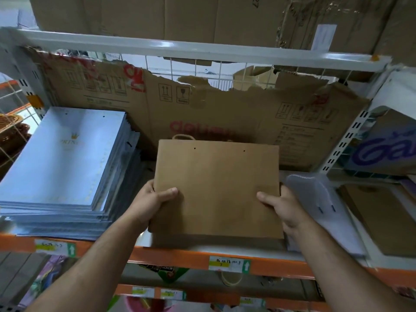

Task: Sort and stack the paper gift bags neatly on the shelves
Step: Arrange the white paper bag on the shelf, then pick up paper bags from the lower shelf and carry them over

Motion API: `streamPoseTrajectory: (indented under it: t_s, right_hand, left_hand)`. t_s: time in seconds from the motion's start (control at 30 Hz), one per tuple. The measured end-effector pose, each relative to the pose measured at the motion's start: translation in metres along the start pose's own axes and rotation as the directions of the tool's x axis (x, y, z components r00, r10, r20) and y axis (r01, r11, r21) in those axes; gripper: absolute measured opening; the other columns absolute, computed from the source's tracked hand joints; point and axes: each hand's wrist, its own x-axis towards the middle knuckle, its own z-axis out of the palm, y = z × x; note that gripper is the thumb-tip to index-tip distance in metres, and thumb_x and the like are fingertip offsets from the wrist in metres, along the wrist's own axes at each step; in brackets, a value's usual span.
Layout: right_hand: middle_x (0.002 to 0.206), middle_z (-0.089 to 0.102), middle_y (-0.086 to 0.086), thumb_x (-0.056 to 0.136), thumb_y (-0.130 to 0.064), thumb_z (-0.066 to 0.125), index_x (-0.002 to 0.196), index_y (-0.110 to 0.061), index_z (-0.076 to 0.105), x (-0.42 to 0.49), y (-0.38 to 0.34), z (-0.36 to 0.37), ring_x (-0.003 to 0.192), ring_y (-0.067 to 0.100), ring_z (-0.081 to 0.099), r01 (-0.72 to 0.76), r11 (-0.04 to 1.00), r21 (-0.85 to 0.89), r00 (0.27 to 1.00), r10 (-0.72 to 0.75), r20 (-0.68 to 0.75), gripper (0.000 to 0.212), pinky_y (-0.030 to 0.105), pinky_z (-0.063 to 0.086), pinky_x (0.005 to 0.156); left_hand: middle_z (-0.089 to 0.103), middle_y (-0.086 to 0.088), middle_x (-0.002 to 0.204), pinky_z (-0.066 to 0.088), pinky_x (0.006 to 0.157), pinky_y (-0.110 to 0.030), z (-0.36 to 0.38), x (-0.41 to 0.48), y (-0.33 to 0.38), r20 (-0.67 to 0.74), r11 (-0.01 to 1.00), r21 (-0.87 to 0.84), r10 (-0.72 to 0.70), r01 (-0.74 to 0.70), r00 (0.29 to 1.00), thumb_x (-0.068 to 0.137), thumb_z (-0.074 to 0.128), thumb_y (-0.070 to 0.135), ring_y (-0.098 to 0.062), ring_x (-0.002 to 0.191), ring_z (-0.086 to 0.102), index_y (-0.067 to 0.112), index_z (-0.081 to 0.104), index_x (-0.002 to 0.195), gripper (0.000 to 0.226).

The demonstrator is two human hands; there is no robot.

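A flat brown paper gift bag (217,185) lies over the middle of the shelf (175,257), its twisted handle poking out at the far edge. My left hand (150,199) grips its near left edge, thumb on top. My right hand (281,203) grips the near right edge the same way. To the left sits a tall stack of pale blue gift bags (60,172) with a gold crown print. Whether the brown bag rests on the shelf or is held just above it I cannot tell.
Torn brown cardboard (225,113) lines the back of the shelf. A white plastic divider (319,206) stands at the right, with more brown bags (382,219) beyond it. Large cartons (202,16) sit on the shelf above. Orange shelf edges with labels run below.
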Motion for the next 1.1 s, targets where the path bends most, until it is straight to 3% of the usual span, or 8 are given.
streamPoseTrajectory:
  t_s: [0.1, 0.17, 0.23, 0.3, 0.37, 0.43, 0.67, 1.1]
  right_hand:
    - [0.101, 0.074, 0.016, 0.086, -0.016, 0.075, 0.117, -0.007, 0.063, 0.009, 0.005, 0.006, 0.087, 0.033, 0.073, -0.152, 0.986, -0.068, 0.988, 0.150, -0.032, 0.034, 0.038, 0.058, 0.068]
    - [0.094, 0.075, 0.016, 0.085, -0.018, 0.077, 0.113, -0.005, 0.064, 0.013, 0.006, 0.007, 0.081, 0.032, 0.073, -0.223, 0.969, -0.107, 0.974, 0.217, -0.060, 0.034, 0.036, 0.058, 0.064]
    - [0.093, 0.075, 0.016, 0.084, -0.022, 0.079, 0.112, -0.004, 0.065, 0.017, 0.007, 0.007, 0.081, 0.032, 0.073, -0.245, 0.957, -0.152, 0.968, 0.233, -0.092, 0.036, 0.038, 0.059, 0.068]
    - [0.104, 0.073, 0.012, 0.075, -0.041, 0.082, 0.118, -0.007, 0.064, 0.021, 0.010, 0.009, 0.092, 0.031, 0.071, -0.226, 0.927, -0.300, 0.971, 0.192, -0.139, 0.058, 0.044, 0.060, 0.082]
    - [0.119, 0.069, 0.010, 0.062, -0.059, 0.075, 0.130, -0.012, 0.059, 0.022, 0.014, 0.013, 0.104, 0.030, 0.067, -0.199, 0.870, -0.451, 0.974, 0.127, -0.186, 0.084, 0.047, 0.057, 0.091]
    - [0.130, 0.063, 0.010, 0.069, -0.060, 0.069, 0.139, -0.014, 0.051, 0.024, 0.018, 0.017, 0.113, 0.031, 0.063, -0.191, 0.849, -0.492, 0.976, 0.111, -0.188, 0.086, 0.047, 0.054, 0.095]
    - [0.133, 0.061, 0.009, 0.075, -0.060, 0.065, 0.140, -0.016, 0.051, 0.021, 0.017, 0.020, 0.116, 0.031, 0.061, -0.202, 0.824, -0.530, 0.977, 0.133, -0.165, 0.079, 0.048, 0.053, 0.097]
    - [0.135, 0.059, 0.013, 0.088, -0.047, 0.068, 0.143, -0.010, 0.045, 0.021, 0.001, 0.020, 0.119, 0.033, 0.059, -0.179, 0.843, -0.508, 0.979, 0.104, -0.173, 0.070, 0.048, 0.052, 0.099]
  left_hand:
    - [0.074, -0.018, 0.096, 0.060, 0.076, -0.047, 0.001, 0.004, 0.007, -0.076, 0.966, 0.141, -0.206, 0.215, 0.976, 0.078, 0.083, 0.032, -0.036, 0.087, 0.072, 0.007, 0.064, 0.110, 0.045]
    - [0.072, -0.018, 0.096, 0.059, 0.069, -0.042, 0.004, 0.007, 0.015, -0.113, 0.933, 0.241, -0.245, 0.266, 0.963, 0.078, 0.083, 0.040, -0.034, 0.085, 0.071, 0.008, 0.060, 0.105, 0.048]
    - [0.067, -0.014, 0.095, 0.052, 0.062, -0.035, 0.011, 0.005, 0.022, -0.166, 0.892, 0.367, -0.215, 0.263, 0.962, 0.080, 0.080, 0.047, -0.029, 0.083, 0.067, 0.010, 0.057, 0.101, 0.048]
    - [0.064, -0.009, 0.095, 0.050, 0.064, -0.034, 0.014, 0.006, 0.022, -0.229, 0.821, 0.516, -0.143, 0.245, 0.963, 0.081, 0.075, 0.056, -0.024, 0.082, 0.065, 0.011, 0.058, 0.103, 0.053]
    - [0.061, -0.003, 0.099, 0.047, 0.067, -0.033, 0.017, 0.007, 0.021, -0.247, 0.735, 0.647, -0.051, 0.204, 0.968, 0.084, 0.069, 0.060, -0.020, 0.084, 0.061, 0.012, 0.055, 0.115, 0.059]
    - [0.055, -0.002, 0.104, 0.044, 0.071, -0.034, 0.020, 0.006, 0.019, -0.226, 0.686, 0.708, -0.006, 0.169, 0.974, 0.090, 0.063, 0.057, -0.019, 0.087, 0.057, 0.015, 0.048, 0.128, 0.059]
    - [0.062, -0.008, 0.099, 0.055, 0.085, -0.045, 0.019, 0.006, 0.023, -0.273, 0.750, 0.614, -0.089, 0.244, 0.958, 0.086, 0.070, 0.055, -0.026, 0.088, 0.063, 0.017, 0.054, 0.115, 0.050]
    - [0.058, -0.005, 0.096, 0.049, 0.074, -0.035, 0.028, -0.001, 0.040, -0.292, 0.740, 0.620, -0.090, 0.260, 0.952, 0.091, 0.063, 0.055, -0.021, 0.085, 0.060, 0.015, 0.048, 0.124, 0.054]
